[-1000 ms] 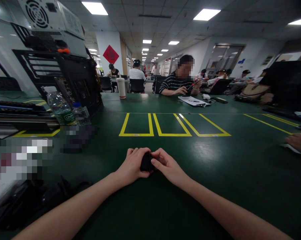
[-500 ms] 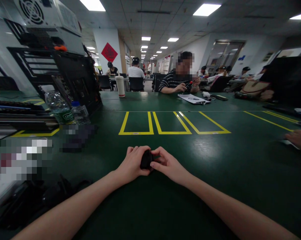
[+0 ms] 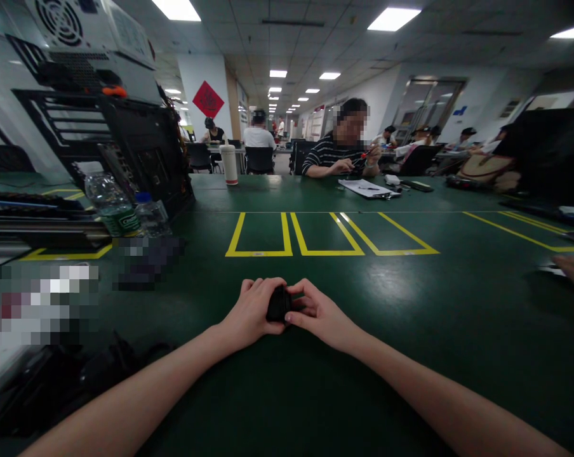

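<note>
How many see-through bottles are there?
2: the white-capped bottle on the left, and the blue-capped bottle just right of it. More could hide behind the black computer case.

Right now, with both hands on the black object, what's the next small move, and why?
Probably tilt the black object slightly toward the camera, steadying it with the left hand: that hand wraps its left side, the right hand is at its right edge, and together they hide much of it.
</note>
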{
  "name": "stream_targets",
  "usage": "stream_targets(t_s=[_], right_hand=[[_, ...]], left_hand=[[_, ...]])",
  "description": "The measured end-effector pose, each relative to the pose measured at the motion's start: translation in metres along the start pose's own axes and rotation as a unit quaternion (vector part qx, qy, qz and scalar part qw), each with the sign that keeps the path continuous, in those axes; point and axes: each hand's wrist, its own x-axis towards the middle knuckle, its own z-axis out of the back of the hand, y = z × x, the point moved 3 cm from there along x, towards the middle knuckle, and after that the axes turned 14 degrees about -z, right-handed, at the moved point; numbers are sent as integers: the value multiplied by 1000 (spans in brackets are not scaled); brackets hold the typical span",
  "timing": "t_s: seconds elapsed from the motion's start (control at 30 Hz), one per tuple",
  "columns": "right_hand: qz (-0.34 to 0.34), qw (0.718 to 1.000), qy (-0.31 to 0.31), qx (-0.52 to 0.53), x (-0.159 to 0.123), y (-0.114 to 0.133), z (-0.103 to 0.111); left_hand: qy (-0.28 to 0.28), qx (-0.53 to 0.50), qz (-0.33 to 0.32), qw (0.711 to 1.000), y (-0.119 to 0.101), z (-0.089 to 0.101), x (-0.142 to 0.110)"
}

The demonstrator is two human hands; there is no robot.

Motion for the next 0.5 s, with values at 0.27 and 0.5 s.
stream_targets(t_s=[0.27, 0.5], right_hand=[[-4, 1000, -16, 26, 4, -2, 1], [0, 1000, 8, 17, 2, -3, 0]], left_hand=[[-4, -13, 1, 1000, -2, 2, 0], [-4, -3, 5, 1000, 0, 1, 1]])
